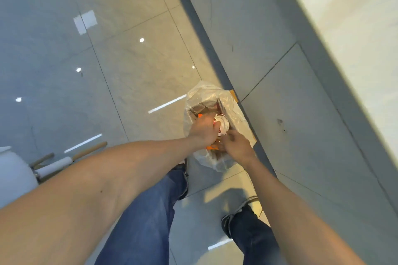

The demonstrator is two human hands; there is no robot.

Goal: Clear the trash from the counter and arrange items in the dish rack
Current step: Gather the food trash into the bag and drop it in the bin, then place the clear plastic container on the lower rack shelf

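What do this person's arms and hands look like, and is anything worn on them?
Both arms are bare with no sleeves in view. The left hand and right hand wear no gloves, and no watch, ring or bracelet shows. Below are blue jeans.

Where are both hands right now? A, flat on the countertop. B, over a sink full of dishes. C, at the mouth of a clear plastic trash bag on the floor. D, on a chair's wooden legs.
C: the left hand and right hand meet over the open clear plastic bag that sits on the tiled floor beside the cabinet base.
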